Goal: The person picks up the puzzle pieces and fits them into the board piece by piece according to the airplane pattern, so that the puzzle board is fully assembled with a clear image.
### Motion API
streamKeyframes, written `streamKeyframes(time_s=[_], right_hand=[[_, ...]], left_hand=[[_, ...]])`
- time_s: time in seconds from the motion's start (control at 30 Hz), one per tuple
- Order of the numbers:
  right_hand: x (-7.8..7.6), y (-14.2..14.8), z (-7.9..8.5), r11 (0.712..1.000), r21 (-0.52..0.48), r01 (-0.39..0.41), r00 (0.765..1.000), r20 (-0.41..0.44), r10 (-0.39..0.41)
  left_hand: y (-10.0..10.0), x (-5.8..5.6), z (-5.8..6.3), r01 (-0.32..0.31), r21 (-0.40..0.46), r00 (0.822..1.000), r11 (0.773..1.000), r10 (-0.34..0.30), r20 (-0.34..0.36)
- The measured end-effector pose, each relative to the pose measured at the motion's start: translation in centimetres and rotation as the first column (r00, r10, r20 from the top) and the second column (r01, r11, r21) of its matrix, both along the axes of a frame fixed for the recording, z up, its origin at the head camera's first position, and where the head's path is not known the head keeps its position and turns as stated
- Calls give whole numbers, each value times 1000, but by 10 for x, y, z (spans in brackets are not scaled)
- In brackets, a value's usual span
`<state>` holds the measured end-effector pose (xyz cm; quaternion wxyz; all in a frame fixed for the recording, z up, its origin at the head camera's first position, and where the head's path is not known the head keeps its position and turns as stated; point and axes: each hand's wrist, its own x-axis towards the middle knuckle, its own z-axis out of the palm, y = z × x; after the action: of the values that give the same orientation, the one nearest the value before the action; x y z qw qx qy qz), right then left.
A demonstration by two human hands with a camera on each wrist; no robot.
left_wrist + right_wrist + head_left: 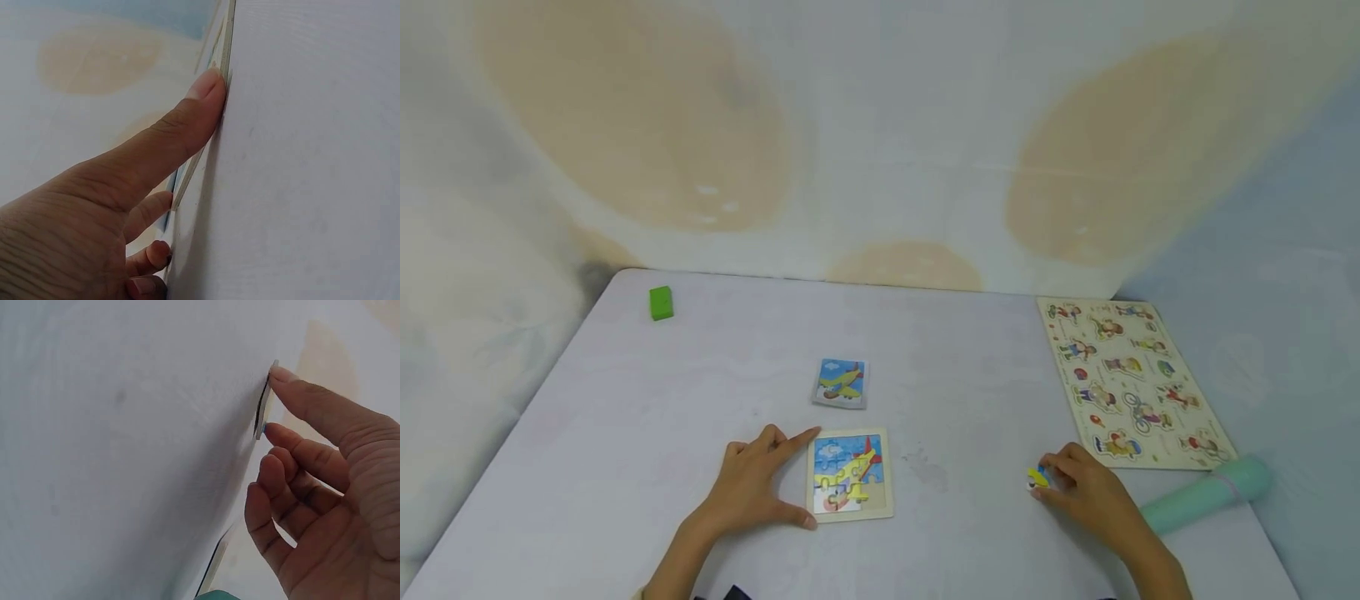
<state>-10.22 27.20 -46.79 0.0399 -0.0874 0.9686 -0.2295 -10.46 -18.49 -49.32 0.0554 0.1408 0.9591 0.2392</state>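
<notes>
A small jigsaw puzzle [853, 477] in a pale wooden frame shows a yellow airplane on blue, with a bare area at its lower right. My left hand [747, 485] lies at its left side, index finger and thumb spread straight to the upper and lower left corners. In the left wrist view the thumb [181, 128] presses against the frame's edge [229, 37]. Off to the right, my right hand [1086, 493] pinches a jigsaw piece [1037, 477], yellow, blue and white, between thumb and fingertip. From the right wrist, this thin piece [265, 403] appears edge-on, close over the table.
Behind the puzzle lies a picture card [841, 383] with the same airplane. A larger board with cartoon figures [1131, 383] covers the table's right side, beside a rolled mint-green bundle [1206, 493]. A green block [661, 303] sits at the far left.
</notes>
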Motion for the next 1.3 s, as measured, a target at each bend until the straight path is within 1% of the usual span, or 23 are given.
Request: streamKeyframes(time_s=[0.1, 0.17, 0.33, 0.43, 0.5, 0.57, 0.7, 0.77, 0.87, 1.17, 1.3], right_hand=[[2, -1, 0, 1000, 1, -11, 998, -56, 11], [3, -4, 0, 1000, -17, -20, 997, -76, 19], [5, -20, 6, 997, -61, -45, 997, -71, 40], [5, -35, 10, 995, -67, -72, 995, -71, 68], [5, -46, 11, 992, -69, -106, 992, -78, 101], [5, -57, 11, 986, -73, -153, 984, -100, 145], [4, -77, 10, 963, -62, -261, 955, -159, 249], [3, -85, 10, 955, -49, -294, 944, -172, 282], [4, -96, 10, 949, -43, -313, 939, -163, 302], [0, -125, 9, 941, -8, -338, 937, -100, 336], [-2, -139, 9, 925, -4, -379, 922, -89, 377]], left_hand=[[2, 0, 1, -3, 8, 1000, 1000, 3, 10], [3, 0, 2, -9, 9, 1000, 1000, 9, 19], [3, 0, 3, -20, -3, 999, 1000, 20, 42], [3, 0, 4, -20, -6, 999, 1000, 20, 44], [3, 0, 4, -21, -7, 999, 1000, 21, 43], [3, 0, 4, -23, -5, 999, 1000, 23, 43], [3, -1, 2, -20, -6, 999, 1000, 20, 41], [3, -1, 1, -17, -9, 999, 1000, 18, 40], [3, -1, 1, -17, -14, 999, 1000, 18, 42], [3, -2, 2, -24, 0, 998, 1000, 24, 56], [4, -2, 1, -24, -8, 998, 1000, 24, 56]])
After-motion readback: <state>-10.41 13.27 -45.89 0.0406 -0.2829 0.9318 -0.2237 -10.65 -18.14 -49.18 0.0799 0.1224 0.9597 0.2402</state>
